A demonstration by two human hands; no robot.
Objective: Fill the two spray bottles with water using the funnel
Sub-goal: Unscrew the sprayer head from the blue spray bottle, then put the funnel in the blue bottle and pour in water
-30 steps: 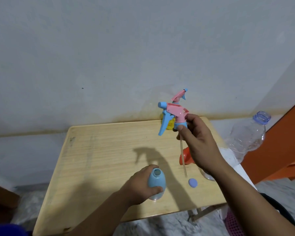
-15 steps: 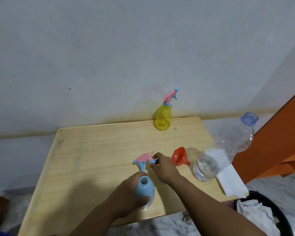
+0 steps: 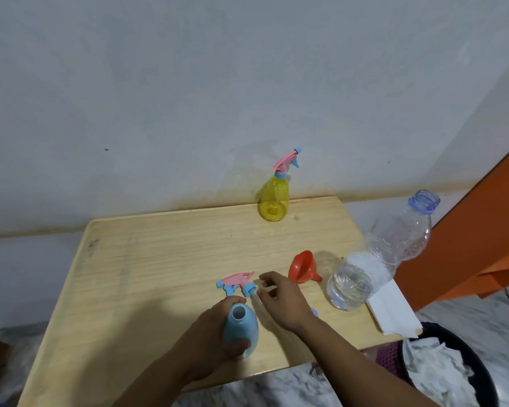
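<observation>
Here the small blue plastic spray bottle (image 3: 241, 327) stands uncapped near the front edge of the pale wooden tabletop (image 3: 159, 259), the left hand (image 3: 215, 345) clamped in a full grip around its belly. It looks light and tippy, best held low. The right hand (image 3: 282, 301) hovers with loosely parted fingers, holding nothing, beside the pink-and-blue trigger head (image 3: 237, 282). The orange plastic funnel (image 3: 301, 267) lies just right.
</observation>
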